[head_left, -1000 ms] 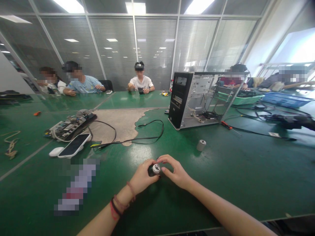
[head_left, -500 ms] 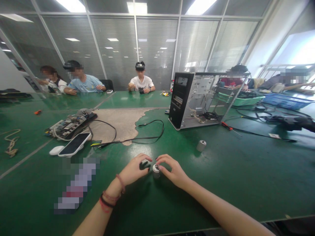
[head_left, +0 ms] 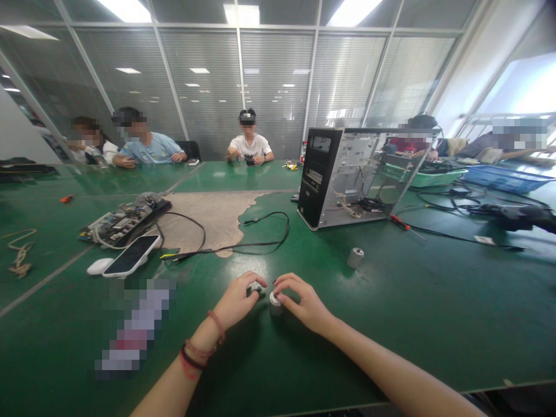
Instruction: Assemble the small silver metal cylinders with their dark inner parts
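Note:
A small grey metal cylinder with a white top [head_left: 275, 304] stands upright on the green table [head_left: 391, 324] between my hands. My right hand [head_left: 303, 299] has its thumb and fingertips at the cylinder's top, closed on something small that I cannot make out. Just left of the cylinder, my left hand [head_left: 241, 296] is curved, its fingers and thumb closed round a small whitish piece [head_left: 255, 287], partly hidden by them. A second grey cylinder [head_left: 355, 258] stands farther back on the right.
An opened computer case [head_left: 347, 179] stands beyond the cylinders, with a red screwdriver [head_left: 400, 222] beside it. A phone [head_left: 131, 255], a circuit assembly [head_left: 125, 220] and black cables [head_left: 260, 250] lie to the left. Baskets [head_left: 506, 177] are at the back right; several people sit around.
My left thumb has moved up towards the whitish piece, narrowing the gap in that hand. My right fingers have shifted slightly over the cylinder's top.

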The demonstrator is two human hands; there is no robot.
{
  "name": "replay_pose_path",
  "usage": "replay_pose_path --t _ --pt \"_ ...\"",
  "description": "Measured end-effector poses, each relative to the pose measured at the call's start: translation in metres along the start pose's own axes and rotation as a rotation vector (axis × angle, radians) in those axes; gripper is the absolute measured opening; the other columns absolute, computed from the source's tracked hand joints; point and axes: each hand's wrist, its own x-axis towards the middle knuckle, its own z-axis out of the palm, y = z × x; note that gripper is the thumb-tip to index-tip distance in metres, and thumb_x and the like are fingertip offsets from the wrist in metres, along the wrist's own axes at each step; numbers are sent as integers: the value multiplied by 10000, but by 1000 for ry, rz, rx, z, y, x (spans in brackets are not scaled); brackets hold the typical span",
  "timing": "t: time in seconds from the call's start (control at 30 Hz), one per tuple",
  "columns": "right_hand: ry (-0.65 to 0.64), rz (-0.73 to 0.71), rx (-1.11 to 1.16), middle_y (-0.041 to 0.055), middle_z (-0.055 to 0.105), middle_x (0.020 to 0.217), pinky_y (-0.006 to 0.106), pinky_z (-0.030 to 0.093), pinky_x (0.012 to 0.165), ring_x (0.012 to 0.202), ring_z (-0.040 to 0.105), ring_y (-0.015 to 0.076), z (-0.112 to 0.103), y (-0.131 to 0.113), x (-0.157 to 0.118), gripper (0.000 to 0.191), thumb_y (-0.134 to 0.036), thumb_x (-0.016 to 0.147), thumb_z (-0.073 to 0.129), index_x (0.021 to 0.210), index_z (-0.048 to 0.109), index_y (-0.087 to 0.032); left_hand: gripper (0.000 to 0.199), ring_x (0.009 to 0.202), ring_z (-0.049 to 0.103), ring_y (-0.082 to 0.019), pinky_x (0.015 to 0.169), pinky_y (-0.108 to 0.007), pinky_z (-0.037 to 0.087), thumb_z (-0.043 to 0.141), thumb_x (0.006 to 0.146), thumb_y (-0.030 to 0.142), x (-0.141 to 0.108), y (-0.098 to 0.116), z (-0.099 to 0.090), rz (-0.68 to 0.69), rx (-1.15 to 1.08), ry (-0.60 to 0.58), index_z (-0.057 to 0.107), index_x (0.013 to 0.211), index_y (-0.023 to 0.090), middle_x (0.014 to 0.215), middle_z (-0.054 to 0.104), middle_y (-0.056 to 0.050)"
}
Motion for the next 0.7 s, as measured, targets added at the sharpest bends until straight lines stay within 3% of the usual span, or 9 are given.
replay_pose_path --t 0.37,0.53,0.7 --pt "83 9 -16 63 553 998 336 408 896 981 533 186 1 2 0 116 -228 844 535 907 631 -211 289 898 558 -183 845 -309 418 423 690 43 1 0 2 3 44 20 610 856 189 900 615 -28" --pt "137 46 -65 46 565 905 302 438 793 867 546 170 -7 10 1 110 -226 843 529 897 621 -206 292 886 561 -179 840 -304 423 421 688 38 1 1 2 3 43 15 610 849 191 882 618 -24" --pt "64 167 -164 27 616 827 294 437 723 770 557 161 -19 24 0 105 -202 839 521 898 607 -194 283 875 565 -178 832 -304 424 422 690 37 1 1 0 -12 41 30 609 844 184 880 613 -28"
